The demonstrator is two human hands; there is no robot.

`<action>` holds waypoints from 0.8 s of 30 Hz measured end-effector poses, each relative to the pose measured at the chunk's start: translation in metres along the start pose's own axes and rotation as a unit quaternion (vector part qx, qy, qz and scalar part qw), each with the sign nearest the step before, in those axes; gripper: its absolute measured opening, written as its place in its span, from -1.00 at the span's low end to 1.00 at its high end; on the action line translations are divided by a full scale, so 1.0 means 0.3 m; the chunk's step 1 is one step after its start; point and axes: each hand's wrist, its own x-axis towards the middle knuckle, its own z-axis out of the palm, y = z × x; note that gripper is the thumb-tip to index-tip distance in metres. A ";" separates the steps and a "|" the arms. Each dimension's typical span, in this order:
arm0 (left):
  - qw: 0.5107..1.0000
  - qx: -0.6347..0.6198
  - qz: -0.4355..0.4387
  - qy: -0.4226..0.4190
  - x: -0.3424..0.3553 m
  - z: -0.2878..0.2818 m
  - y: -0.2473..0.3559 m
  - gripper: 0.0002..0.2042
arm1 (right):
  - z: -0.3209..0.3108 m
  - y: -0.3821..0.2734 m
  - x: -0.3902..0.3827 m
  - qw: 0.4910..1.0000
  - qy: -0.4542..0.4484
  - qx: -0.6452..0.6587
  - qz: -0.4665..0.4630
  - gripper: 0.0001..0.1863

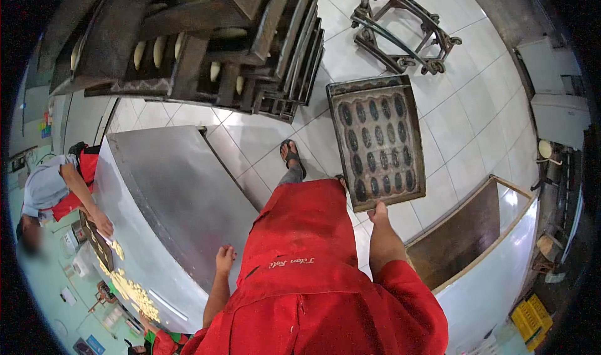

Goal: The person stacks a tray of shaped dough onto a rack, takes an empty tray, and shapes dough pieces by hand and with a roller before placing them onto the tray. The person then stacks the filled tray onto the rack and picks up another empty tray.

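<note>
My right hand [379, 213] grips the near rim of a dark rectangular baking tray [377, 143]. Rows of blackened oval marks cover the tray's greyish-brown inner face, and no dough lies on it. The tray is held out ahead of me on the right, over the tiled floor. At my left side, my left hand [226, 256] hangs with loosely bent fingers and nothing visible in it. Nearest to that hand is a large metal-topped table [181, 192]. A red apron [300, 230] covers my front.
Stacked dark trays [250, 48] with pale long dough pieces rise ahead left. A wheeled metal frame [407, 30] stands on the floor ahead right. An open-topped bin [476, 230] is at my right. Another person [59, 183] works at the left table beside small dough pieces [134, 295].
</note>
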 end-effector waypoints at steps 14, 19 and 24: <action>0.982 0.129 -0.071 -0.117 -0.156 0.377 -0.145 -0.57 | 0.090 -0.234 -0.561 0.957 -0.041 0.064 -0.279 -0.64; 0.978 0.107 -0.049 -0.170 -0.356 0.416 -0.207 -0.61 | 0.204 -0.466 -0.867 0.937 0.004 0.038 -0.347 -0.30; 0.990 0.062 -0.041 -0.118 -0.484 0.458 -0.360 -0.63 | 0.201 -0.595 -0.941 0.924 -0.026 0.041 -0.379 -0.22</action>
